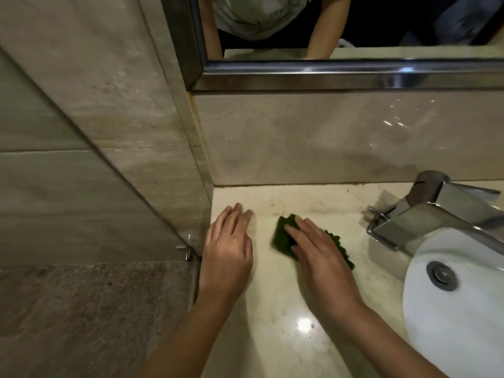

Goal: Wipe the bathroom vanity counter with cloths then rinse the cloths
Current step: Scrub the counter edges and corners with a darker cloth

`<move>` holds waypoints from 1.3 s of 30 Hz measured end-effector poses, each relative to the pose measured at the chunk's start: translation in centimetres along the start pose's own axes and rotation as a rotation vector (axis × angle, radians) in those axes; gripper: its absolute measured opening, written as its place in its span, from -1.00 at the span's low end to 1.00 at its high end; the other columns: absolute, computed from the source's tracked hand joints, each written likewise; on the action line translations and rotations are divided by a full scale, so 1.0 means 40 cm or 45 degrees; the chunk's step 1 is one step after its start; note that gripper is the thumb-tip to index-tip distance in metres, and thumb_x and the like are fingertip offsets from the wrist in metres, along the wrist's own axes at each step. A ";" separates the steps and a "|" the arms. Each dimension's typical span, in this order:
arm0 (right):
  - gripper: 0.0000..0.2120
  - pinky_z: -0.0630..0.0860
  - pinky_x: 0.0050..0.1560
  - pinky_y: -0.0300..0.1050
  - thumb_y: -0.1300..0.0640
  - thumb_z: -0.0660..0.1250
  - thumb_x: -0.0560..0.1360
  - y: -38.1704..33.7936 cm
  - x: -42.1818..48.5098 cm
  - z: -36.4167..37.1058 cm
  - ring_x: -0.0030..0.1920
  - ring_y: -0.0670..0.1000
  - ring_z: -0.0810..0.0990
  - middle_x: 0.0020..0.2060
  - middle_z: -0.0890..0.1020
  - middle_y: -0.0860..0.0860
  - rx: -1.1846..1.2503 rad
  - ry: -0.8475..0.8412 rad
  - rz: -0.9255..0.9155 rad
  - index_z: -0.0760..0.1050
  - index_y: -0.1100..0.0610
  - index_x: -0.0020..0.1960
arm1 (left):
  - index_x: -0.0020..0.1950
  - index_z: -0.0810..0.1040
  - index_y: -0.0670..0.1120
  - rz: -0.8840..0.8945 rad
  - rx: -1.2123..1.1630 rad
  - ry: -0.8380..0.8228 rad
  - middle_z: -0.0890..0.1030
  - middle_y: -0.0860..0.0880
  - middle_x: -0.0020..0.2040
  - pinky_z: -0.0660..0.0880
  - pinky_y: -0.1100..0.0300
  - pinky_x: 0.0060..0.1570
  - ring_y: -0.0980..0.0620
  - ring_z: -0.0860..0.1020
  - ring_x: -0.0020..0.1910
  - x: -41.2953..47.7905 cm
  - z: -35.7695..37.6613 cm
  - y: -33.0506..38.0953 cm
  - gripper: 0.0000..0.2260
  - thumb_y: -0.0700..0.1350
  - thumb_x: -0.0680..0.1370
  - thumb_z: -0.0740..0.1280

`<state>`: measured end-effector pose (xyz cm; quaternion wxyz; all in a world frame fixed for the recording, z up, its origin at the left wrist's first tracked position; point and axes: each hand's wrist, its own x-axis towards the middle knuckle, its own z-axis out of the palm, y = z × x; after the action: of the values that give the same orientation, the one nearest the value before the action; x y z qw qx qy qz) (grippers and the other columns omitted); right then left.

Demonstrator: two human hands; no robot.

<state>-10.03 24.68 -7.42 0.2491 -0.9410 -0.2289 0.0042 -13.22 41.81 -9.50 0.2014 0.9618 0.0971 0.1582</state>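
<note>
Green cloth (pixel 281 233) lies on the counter (pixel 272 309) under my right hand (pixel 321 257), fingers straight, pressing. My left hand (pixel 229 249) rests flat, holding nothing. Ungripped, the cloth could slip and bunch, I think.

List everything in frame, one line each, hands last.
cloth: 1, dark green, on the counter, under the right hand
counter: 1, cream marble, centre
basin: 1, white, right edge
drain: 1, metal, in the basin
faucet: 1, chrome, behind the basin
mirror: 1, chrome-framed, top
backsplash: 1, beige, below the mirror
wall tiles: several, beige, left
left hand: 1, flat on the counter, left of the cloth
right hand: 1, fingers straight, pressing on the cloth
</note>
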 end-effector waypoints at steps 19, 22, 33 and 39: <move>-0.59 -0.05 0.43 -0.10 0.14 0.07 0.61 0.045 0.134 0.002 0.46 0.08 0.18 0.44 0.26 0.09 -0.161 0.164 0.320 0.26 0.20 0.43 | 0.37 0.38 -0.09 -0.092 0.127 -0.172 0.39 -0.08 0.40 0.25 0.01 0.37 -0.05 0.30 0.40 0.013 -0.014 0.025 -0.53 -0.10 0.51 -0.05; -0.55 -0.04 0.45 -0.11 0.01 -0.03 0.60 -0.013 0.125 0.038 0.46 0.04 0.20 0.43 0.28 0.05 -0.101 0.011 0.064 0.27 0.14 0.43 | 0.35 0.40 -0.08 -0.105 0.004 -0.131 0.38 -0.05 0.41 0.20 0.07 0.37 0.01 0.26 0.41 0.010 -0.013 0.018 -0.56 -0.12 0.51 -0.01; -0.62 0.07 0.44 -0.08 0.15 0.25 0.55 -0.114 0.179 0.086 0.40 0.04 0.32 0.36 0.40 0.05 0.113 -0.023 -0.112 0.39 0.12 0.36 | 0.18 0.51 -0.12 -0.313 -0.363 0.195 0.53 -0.05 0.21 0.25 0.28 0.18 0.08 0.37 0.22 0.026 -0.097 -0.114 -0.67 -0.14 0.46 0.15; -0.61 0.11 0.44 -0.18 0.17 0.28 0.54 -0.077 0.100 0.046 0.40 -0.11 0.29 0.36 0.39 -0.07 0.181 -0.192 -0.337 0.38 0.02 0.35 | 0.13 0.53 -0.12 -0.290 -0.233 0.148 0.58 -0.04 0.04 0.37 0.15 0.05 -0.03 0.46 0.06 0.020 -0.125 -0.186 -0.70 -0.14 0.47 0.13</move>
<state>-7.99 29.64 -7.18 0.2954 -0.8797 -0.3681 0.0581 -15.10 50.49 -8.07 0.2987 0.9115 0.2020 0.1979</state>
